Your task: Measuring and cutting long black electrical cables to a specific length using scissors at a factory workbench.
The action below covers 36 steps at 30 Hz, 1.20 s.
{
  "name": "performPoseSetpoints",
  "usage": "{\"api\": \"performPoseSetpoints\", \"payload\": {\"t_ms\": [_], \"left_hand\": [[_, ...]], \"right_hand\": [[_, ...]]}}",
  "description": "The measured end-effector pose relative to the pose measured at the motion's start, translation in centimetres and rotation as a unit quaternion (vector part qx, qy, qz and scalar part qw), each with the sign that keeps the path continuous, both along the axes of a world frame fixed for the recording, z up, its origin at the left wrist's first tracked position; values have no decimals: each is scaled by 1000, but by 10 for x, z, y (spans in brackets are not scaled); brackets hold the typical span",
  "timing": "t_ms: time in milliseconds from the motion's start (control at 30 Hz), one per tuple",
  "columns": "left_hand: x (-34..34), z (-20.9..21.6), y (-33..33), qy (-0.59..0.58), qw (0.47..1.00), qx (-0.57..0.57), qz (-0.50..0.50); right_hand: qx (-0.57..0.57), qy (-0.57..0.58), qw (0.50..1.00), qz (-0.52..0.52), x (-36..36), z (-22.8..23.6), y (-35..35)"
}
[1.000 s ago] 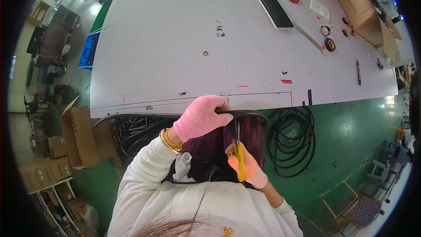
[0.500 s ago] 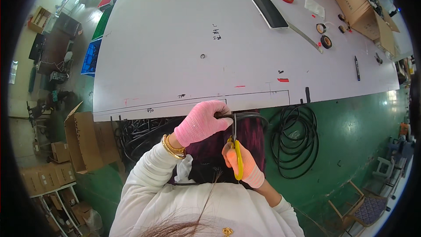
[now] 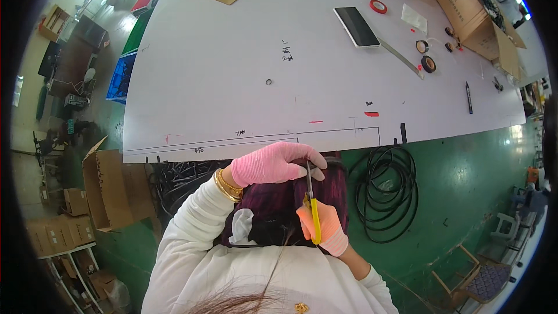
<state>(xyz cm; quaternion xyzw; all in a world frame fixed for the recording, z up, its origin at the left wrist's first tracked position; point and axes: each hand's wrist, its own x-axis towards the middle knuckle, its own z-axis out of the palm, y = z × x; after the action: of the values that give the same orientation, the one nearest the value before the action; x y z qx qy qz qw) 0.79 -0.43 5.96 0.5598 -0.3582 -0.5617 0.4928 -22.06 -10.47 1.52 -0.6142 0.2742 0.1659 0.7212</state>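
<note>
My left hand point(image 3: 273, 161), in a pink glove, is at the table's near edge, its fingers curled round a black tube point(image 3: 334, 163). Part of the tube shows just right of the fingertips; the rest of the grip is hidden. In my right hand point(image 3: 326, 229), gloved in striped orange, is a pair of scissors point(image 3: 315, 215) with yellow handles. The metal blades point away from me and reach up to the left fingertips, across the tube. Whether the blades are fully closed on it I cannot tell.
The white table point(image 3: 221, 93) bears drawn lines, a phone point(image 3: 356, 27), a metal ruler point(image 3: 401, 57), tape rolls point(image 3: 428, 64) and a marker point(image 3: 469, 97). A coil of black tubing point(image 3: 386, 195) lies on the green floor at right. An open cardboard box point(image 3: 116, 189) stands at left.
The left fingers have stretched rightward along the tube, past the blades, and the hand now covers more of it. The scissors remain in the right hand at nearly the same place.
</note>
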Motion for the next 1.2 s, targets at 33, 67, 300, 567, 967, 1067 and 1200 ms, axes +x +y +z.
{"api": "performPoseSetpoints", "payload": {"t_ms": [33, 67, 300, 567, 967, 1067, 1200], "left_hand": [[1, 0, 3, 6, 1000, 2, 14], [1, 1, 5, 12, 999, -21, 23], [-15, 21, 32, 15, 997, -69, 13], [-4, 60, 221, -476, 656, 393, 433], [-33, 32, 125, 142, 882, -152, 422], [3, 25, 182, 145, 746, -241, 604], [57, -5, 280, 164, 561, -301, 753]], "right_hand": [[-27, -34, 999, 13, -2, 1, -4], [-50, -46, 997, -43, -3, 0, -7], [-420, -241, 868, -106, 27, -16, -49], [-522, -271, 808, 26, 48, 24, -56], [-564, -346, 733, 155, 113, 50, 15], [-586, -297, 729, 193, 115, 37, -1], [-572, -219, 776, 151, 116, 28, -27]]}}
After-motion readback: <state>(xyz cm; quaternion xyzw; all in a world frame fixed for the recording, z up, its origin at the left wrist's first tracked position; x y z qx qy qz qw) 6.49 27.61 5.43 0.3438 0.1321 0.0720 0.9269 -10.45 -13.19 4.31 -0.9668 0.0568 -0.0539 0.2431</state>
